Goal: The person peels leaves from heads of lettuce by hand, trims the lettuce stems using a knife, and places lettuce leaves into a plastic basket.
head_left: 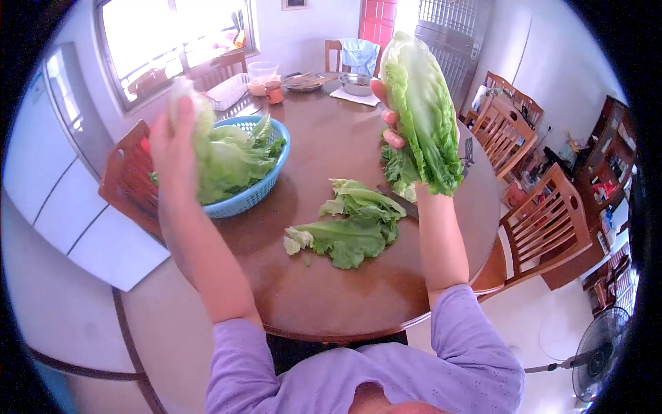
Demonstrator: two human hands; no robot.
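Romaine lettuce (424,110) fills the right hand (389,121), whose fingers curl round its side; from my remote seat I see it held up, slightly tilted, over the far right of the round wooden table (321,155). I judge that height keeps the head apart from the loose leaves (352,238) and knife (401,203) lying below. The left hand (172,141) is blurred, but I make it out closed on a pale-ribbed leaf (200,114) at the blue plastic basket (241,202), where more leaves sit; its perforated wall probably suits damp greens. The head looks plump and crisp to me: whitish at its upper end, brighter green along the ruffled edges hanging lowest.
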